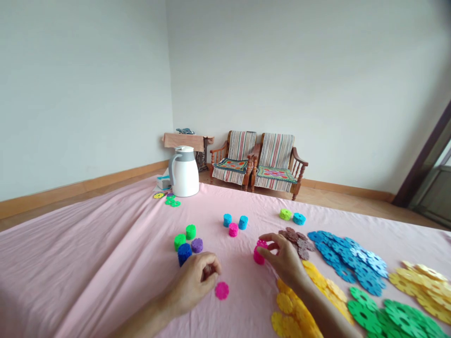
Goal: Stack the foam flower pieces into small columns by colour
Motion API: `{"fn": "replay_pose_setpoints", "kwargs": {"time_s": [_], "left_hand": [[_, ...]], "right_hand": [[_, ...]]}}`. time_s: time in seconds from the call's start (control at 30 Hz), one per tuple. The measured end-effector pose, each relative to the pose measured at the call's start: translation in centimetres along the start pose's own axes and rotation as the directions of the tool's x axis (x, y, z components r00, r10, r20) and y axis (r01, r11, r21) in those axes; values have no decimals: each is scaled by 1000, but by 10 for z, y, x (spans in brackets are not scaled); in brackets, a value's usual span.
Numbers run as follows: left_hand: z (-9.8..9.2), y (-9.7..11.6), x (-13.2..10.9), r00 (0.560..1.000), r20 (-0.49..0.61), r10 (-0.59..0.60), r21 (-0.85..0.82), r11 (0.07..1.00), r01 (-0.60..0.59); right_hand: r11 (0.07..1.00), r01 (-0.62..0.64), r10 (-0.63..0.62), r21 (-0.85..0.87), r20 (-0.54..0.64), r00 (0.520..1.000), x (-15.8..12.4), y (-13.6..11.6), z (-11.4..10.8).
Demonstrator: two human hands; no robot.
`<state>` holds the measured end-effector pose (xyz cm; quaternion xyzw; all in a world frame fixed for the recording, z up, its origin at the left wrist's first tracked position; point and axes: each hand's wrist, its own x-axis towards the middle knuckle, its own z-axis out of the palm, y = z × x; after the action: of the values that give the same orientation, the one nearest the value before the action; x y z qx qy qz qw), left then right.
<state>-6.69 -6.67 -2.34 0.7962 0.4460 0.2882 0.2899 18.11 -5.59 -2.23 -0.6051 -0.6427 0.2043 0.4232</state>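
My right hand (285, 258) has its thumb and fingers around a pink stack of flower-shaped plastic discs (260, 255) standing on the cloth. My left hand (200, 277) is curled closed, with nothing visible in its fingers. Just right of it lies a single pink disc (221, 291). Beyond my left hand stand a dark blue stack (184, 254), a purple stack (197, 245) and two green stacks (179, 241). Farther back, a small pink stack (233, 229) sits between two light blue stacks (243, 222).
Loose discs lie in piles at right: brown (299, 241), blue (352, 258), orange-yellow (292, 305), pale yellow (423, 286) and green (398, 317). A lime stack (285, 214) stands behind them. A white jug (186, 176) is near the far edge of the pink cloth (105, 253).
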Motion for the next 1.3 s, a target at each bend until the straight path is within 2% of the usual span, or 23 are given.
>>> {"fn": "replay_pose_setpoints", "kwargs": {"time_s": [0.17,0.53,0.73,0.83,0.97,1.13,1.3], "left_hand": [[0,0,0,1000,3,0,-4,1000,0],[0,0,0,1000,0,3,13,1000,-3],[-1,2,-1,999,35,-12,12,1000,11],[-3,3,-4,998,52,19,48,999,-22],[-7,5,-7,994,82,71,99,992,-79],[-11,9,-8,989,134,62,58,996,-71],[-8,11,-6,987,158,-8,-147,989,32]], "right_hand": [[1000,-5,5,-14,49,999,-1,-1,0],[1000,-16,17,-18,70,997,-1,1,0],[999,34,-36,-31,-78,996,-5,-19,-9],[997,79,-80,-14,-78,994,-9,-31,-9],[988,145,-147,-48,-40,988,-16,-39,-1],[971,236,-234,-37,42,971,-26,-42,12],[938,345,-334,-4,244,910,-40,-50,22]]}}
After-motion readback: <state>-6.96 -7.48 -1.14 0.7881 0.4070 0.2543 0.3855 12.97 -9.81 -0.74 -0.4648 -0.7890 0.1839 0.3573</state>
